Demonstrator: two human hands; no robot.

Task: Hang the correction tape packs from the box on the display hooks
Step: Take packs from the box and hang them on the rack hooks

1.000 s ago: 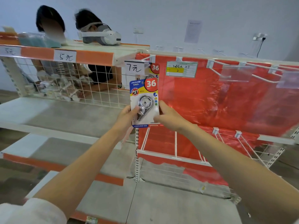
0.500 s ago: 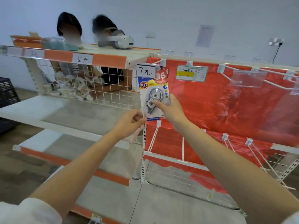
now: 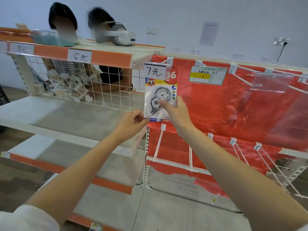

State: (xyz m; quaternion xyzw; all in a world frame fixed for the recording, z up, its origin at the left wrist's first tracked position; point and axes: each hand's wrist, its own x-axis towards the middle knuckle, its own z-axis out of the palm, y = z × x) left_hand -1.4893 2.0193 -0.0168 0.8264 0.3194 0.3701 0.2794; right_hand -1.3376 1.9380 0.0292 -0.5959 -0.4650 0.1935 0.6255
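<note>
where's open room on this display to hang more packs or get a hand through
Free: the bare hooks along the top rail right of the green label, and the lower row of hooks over the red backing. The grey shelf left of the pack is bare in front. Crowded: the 7元 tag, where both hands hold the correction tape pack.

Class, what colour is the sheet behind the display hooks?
Red-orange; the sheet behind the hooks shows in the head view, the only one.
</note>
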